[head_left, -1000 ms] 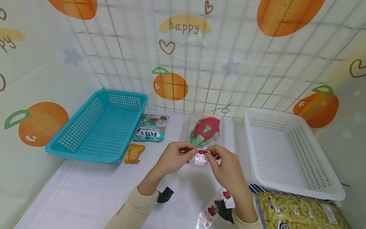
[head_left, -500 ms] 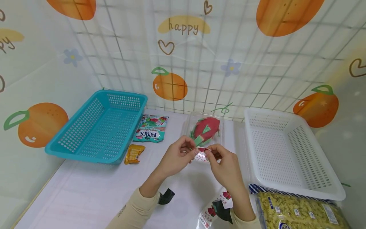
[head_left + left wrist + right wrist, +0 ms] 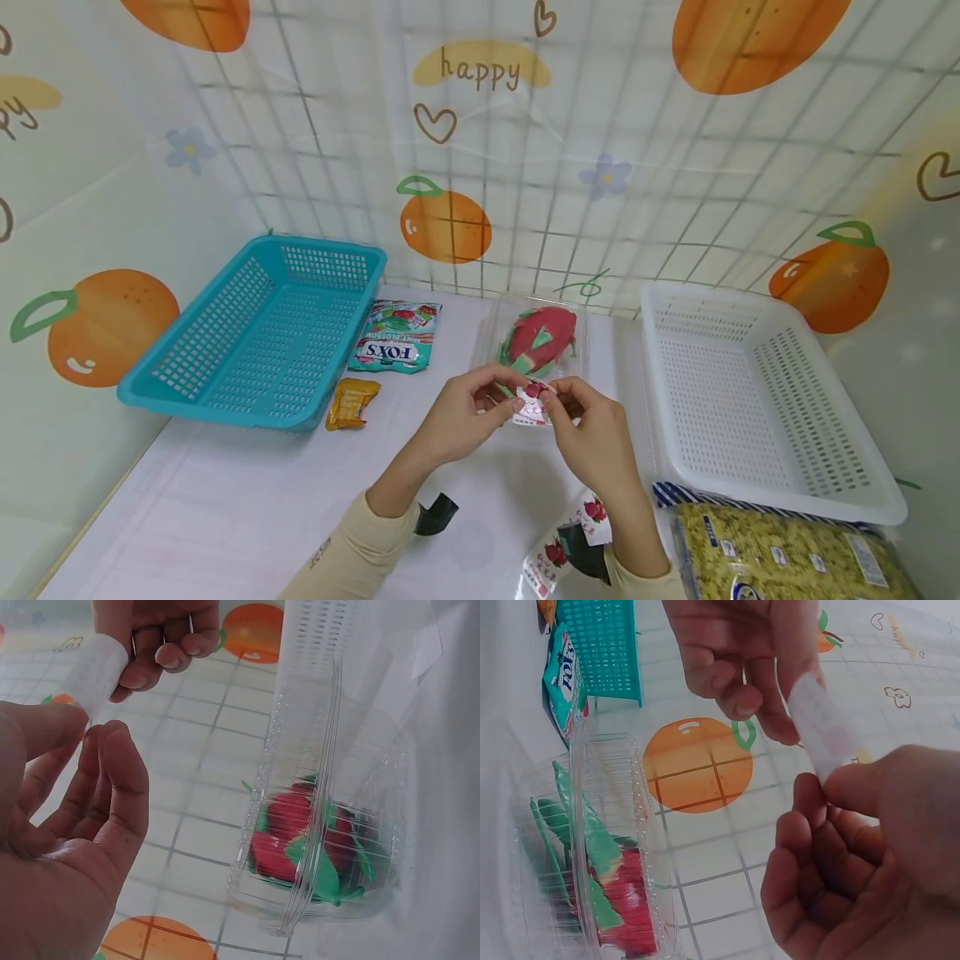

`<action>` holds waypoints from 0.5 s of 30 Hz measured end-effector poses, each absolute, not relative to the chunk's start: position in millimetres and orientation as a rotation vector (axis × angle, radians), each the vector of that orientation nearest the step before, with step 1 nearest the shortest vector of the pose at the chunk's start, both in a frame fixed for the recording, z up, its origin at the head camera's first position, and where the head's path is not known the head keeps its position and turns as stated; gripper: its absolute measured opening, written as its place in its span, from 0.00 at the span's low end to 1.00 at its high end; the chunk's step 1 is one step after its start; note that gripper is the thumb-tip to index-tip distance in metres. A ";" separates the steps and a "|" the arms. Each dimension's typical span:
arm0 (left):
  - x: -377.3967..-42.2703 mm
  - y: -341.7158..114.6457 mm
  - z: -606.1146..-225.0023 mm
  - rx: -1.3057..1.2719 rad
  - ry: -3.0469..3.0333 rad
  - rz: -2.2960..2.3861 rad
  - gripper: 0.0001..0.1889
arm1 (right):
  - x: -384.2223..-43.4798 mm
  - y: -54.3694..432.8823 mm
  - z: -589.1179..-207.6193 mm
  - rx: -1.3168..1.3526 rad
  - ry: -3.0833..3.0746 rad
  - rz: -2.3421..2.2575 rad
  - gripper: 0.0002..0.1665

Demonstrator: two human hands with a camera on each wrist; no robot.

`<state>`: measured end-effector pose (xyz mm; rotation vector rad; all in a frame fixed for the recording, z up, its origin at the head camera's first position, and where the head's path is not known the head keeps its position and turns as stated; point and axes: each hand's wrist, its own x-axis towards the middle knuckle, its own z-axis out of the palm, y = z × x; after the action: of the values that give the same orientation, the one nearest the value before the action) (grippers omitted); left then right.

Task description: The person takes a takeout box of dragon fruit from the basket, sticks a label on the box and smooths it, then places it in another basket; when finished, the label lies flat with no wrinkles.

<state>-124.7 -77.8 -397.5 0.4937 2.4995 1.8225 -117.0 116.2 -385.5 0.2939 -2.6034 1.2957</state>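
Note:
Both hands meet at a small white sticker label (image 3: 532, 408) with a red dragon fruit print, held up in front of the clear box. My left hand (image 3: 456, 418) has its thumb and fingertips at the label's left edge, and my right hand (image 3: 598, 433) pinches its right edge between thumb and index finger. In the right wrist view the label (image 3: 821, 731) curves, pale back showing. Behind the hands, a clear plastic clamshell box (image 3: 489, 343) contains a red dragon fruit (image 3: 546, 333) with green leaf tips. A strip of similar labels (image 3: 551, 554) lies under the right forearm.
A teal basket (image 3: 258, 417) stands at left, beside a green Fox's candy bag (image 3: 393, 337) and a small orange-yellow packet (image 3: 352, 403). At right stands a white basket (image 3: 780, 492), with a bag of yellowish pasta (image 3: 787, 550) in front. An orange-printed curtain (image 3: 495, 167) hangs behind.
The label has risen slightly towards the box; it bent back half a second ago and now faces up again. The left fingers have shifted on its edge, while the right hand stays nearly still.

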 end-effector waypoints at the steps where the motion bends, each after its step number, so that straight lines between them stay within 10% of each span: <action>1: -124.7 -77.6 -397.5 0.491 2.509 1.813 0.12 | -117.2 116.2 -385.7 0.293 -2.605 1.296 0.05; 15: -126.3 -76.2 -398.5 0.402 2.415 1.861 0.15 | -120.8 115.8 -389.0 0.269 -2.623 1.331 0.08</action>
<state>-126.3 -76.2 -398.5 0.4018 2.4154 1.8609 -120.8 115.8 -389.0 0.2694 -2.6229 1.3312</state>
